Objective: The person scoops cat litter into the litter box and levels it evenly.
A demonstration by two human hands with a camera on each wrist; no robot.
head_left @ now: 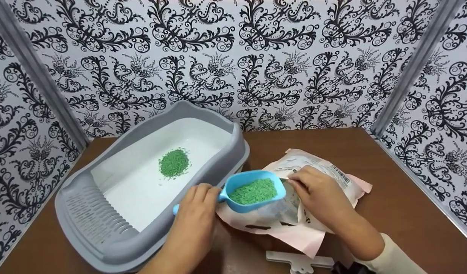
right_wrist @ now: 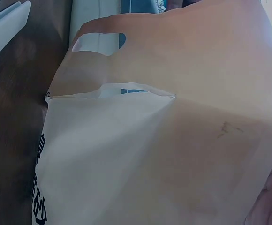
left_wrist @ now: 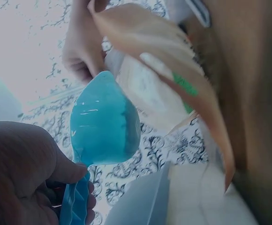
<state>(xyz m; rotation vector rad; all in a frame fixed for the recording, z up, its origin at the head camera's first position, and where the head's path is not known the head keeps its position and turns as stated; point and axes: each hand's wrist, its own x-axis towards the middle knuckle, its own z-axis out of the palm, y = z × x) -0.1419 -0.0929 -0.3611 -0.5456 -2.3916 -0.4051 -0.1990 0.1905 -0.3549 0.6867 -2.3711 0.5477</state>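
My left hand [head_left: 197, 209] grips the handle of a blue scoop [head_left: 239, 207], which is loaded with green pellets [head_left: 255, 191]. The scoop hovers over the near part of a pale pink bag [head_left: 313, 161] lying on the table. In the left wrist view the scoop's underside [left_wrist: 103, 122] shows, thumb on the ridged handle. With thumb and fingers my right hand [head_left: 319, 194] pinches the edge of the bag's opening. In the right wrist view the bag [right_wrist: 173, 154] fills most of the picture, its cut-out handle hole at the top.
A grey and white litter box [head_left: 142, 243] stands on the left, with a small heap of green pellets [head_left: 174, 163] on its white floor. A white sealing clip [head_left: 300, 260] lies at the table's [head_left: 389, 179] front edge. Patterned walls [head_left: 203, 76] enclose the back and sides.
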